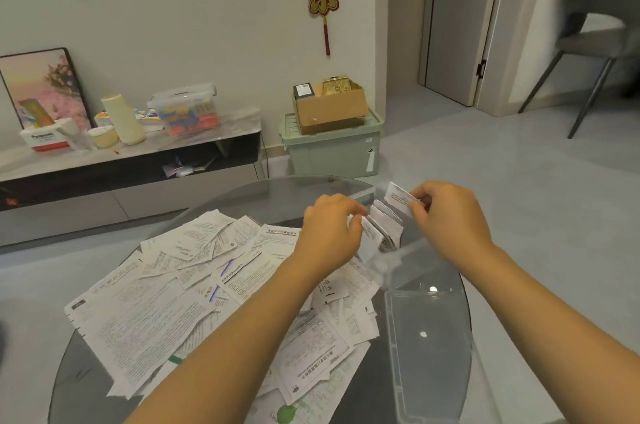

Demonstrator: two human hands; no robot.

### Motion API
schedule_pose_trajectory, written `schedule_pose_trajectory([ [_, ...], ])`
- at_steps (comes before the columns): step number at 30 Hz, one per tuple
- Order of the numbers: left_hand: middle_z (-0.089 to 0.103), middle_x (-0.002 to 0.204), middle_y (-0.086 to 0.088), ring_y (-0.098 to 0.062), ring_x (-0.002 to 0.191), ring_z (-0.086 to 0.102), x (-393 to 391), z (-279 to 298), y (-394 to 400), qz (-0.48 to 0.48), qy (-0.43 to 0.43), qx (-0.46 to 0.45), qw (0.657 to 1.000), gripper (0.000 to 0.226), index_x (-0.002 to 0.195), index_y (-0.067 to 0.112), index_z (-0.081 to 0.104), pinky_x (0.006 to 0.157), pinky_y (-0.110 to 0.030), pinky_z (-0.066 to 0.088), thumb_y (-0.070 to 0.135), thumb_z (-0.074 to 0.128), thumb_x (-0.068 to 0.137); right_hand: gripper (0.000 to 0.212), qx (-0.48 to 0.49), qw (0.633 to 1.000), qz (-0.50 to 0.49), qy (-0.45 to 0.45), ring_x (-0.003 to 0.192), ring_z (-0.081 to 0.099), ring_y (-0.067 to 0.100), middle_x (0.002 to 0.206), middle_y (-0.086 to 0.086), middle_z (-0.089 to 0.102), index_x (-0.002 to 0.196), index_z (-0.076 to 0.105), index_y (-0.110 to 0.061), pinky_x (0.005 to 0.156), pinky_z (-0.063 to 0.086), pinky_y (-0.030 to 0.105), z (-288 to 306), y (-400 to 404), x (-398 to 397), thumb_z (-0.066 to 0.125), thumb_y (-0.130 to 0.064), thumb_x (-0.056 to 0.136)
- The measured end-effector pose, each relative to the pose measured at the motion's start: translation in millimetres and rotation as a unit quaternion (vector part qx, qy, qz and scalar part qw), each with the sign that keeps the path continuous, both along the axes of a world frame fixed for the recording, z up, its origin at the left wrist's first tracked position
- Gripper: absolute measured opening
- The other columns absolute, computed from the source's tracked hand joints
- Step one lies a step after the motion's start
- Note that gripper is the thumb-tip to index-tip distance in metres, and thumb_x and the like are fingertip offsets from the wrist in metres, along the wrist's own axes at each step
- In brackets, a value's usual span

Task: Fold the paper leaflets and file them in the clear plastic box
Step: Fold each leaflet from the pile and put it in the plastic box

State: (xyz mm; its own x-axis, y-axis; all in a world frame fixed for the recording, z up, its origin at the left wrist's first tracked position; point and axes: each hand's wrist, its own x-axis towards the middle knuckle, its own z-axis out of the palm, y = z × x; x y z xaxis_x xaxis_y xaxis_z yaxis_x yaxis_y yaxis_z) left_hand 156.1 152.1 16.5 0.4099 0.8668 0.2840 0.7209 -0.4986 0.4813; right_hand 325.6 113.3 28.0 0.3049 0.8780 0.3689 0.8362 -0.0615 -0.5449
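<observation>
Clear box (412, 250): your right hand (450, 215) pinches a folded leaflet (400, 196) just right of the standing row (381, 226), which your left hand (329, 233) parts.

Even, soft indoor light, moderately bright, no hard shadows. Small white glare spots on the clear lid (427, 330) at lower right. Chair (595, 32) at upper right smeared with blur. Wide-angle bending at frame edges; overall soft, fine print on papers unreadable.
</observation>
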Motion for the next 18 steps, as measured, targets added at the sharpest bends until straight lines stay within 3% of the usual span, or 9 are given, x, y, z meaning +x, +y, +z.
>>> schedule_pose_trajectory([
  [2,0.055,0.127,0.006,-0.014,0.122,0.039,9,-2,8,-0.032,0.076,0.016,0.996,0.034,0.12,0.024,0.062,0.103,-0.033,0.015,0.017,0.039,0.096,0.018,-0.009,1.0,-0.015,-0.006,0.083,0.06,0.031,0.091,0.011,0.069,0.096,0.069,-0.009,0.068,0.049,0.034,-3,6,0,0.054,-0.013,0.088],
  [5,0.05,0.133,0.006,-0.012,0.124,0.033,23,-5,21,-0.08,0.134,0.022,0.987,0.051,0.128,0.026,0.056,0.105,-0.032,0.009,0.03,0.024,0.088,0.019,-0.02,0.999,-0.022,-0.019,0.081,0.06,0.028,0.092,0.009,0.068,0.099,0.068,-0.011,0.063,0.044,0.03,-8,13,-2,0.052,-0.015,0.09],
  [8,0.047,0.137,0.006,-0.013,0.125,0.032,34,-11,32,-0.107,0.177,0.042,0.977,0.062,0.132,0.026,0.051,0.107,-0.035,0.008,0.033,0.016,0.082,0.02,-0.023,0.999,-0.034,-0.028,0.08,0.059,0.026,0.092,0.007,0.068,0.1,0.068,-0.012,0.062,0.043,0.029,-11,16,-2,0.052,-0.018,0.091],
  [14,0.048,0.127,0.004,-0.015,0.117,0.034,40,-18,46,-0.127,0.215,0.063,0.966,0.06,0.127,0.028,0.054,0.102,-0.035,0.013,0.036,0.015,0.082,0.023,-0.019,0.998,-0.048,-0.044,0.088,0.057,0.025,0.1,0.007,0.063,0.106,0.067,-0.013,0.064,0.039,0.027,-18,21,2,0.051,-0.021,0.092],
  [18,0.05,0.117,0.003,-0.014,0.109,0.036,37,-17,47,-0.128,0.208,0.063,0.968,0.054,0.11,0.019,0.06,0.102,-0.035,0.017,0.036,0.018,0.08,0.024,-0.011,0.998,-0.036,-0.048,0.093,0.055,0.024,0.102,0.008,0.062,0.109,0.066,-0.012,0.071,0.042,0.03,-21,23,1,0.05,-0.018,0.093],
])
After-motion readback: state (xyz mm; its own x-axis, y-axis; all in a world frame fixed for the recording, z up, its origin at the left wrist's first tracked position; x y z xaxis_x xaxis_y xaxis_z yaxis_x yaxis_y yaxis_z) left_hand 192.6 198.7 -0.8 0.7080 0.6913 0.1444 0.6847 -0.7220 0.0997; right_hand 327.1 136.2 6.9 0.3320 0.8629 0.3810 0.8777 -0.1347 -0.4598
